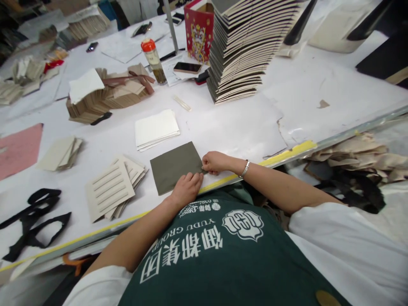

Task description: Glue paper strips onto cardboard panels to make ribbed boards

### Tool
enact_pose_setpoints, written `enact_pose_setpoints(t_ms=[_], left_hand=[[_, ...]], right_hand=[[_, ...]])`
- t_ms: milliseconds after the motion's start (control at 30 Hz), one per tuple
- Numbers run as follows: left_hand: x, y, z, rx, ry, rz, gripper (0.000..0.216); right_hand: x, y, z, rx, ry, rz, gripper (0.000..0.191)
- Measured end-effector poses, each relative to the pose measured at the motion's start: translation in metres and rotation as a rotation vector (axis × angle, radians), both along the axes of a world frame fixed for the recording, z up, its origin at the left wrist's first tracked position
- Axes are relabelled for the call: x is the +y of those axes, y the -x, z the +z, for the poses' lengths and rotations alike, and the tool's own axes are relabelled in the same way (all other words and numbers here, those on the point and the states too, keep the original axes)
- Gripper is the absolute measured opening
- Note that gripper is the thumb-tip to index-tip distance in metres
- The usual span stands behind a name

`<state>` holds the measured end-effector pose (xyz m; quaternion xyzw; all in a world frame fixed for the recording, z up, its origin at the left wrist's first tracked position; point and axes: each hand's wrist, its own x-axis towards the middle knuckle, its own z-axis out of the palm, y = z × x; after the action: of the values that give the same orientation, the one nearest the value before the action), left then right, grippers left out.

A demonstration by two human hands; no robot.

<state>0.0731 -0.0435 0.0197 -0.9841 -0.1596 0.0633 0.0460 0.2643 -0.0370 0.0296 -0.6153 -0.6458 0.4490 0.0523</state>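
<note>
A flat grey-green panel [174, 168] lies near the table's front edge. My left hand [187, 187] rests over its near edge, fingers curled and pressed onto it close to the right corner. At that same corner my right hand [216, 162] is closed in a pinch, its fingertips almost meeting those of the left; a bracelet circles the wrist. Just left of the panel sits a loose pile of beige slotted pieces [110, 187]. Beyond it is a small stack of white sheets [157, 128].
A tall stack of dark-faced boards [248, 51] rises at the back, beside a red box [199, 34]. A bottle with an orange lid [154, 61], a phone [187, 68] and brown folded pieces [108, 94] stand farther off. Black strips [35, 221] lie at left.
</note>
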Motion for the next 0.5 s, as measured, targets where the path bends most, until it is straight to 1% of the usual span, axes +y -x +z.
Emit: enact_pose_setpoints(t_ms=[133,367,500], left_hand=[[-0.001,-0.009,-0.003,-0.022,0.016,0.05,0.038],[0.005,-0.008,-0.007,-0.066,0.009,0.039,0.036],[0.008,-0.008,-0.009,-0.102,0.018,0.038,0.035]], right_hand=[[0.002,-0.003,-0.002,0.049,0.024,-0.008,0.014],[0.019,-0.012,-0.002,0.271,0.257,-0.008,0.027],[0.023,-0.016,-0.003,0.299,0.294,0.014,0.022]])
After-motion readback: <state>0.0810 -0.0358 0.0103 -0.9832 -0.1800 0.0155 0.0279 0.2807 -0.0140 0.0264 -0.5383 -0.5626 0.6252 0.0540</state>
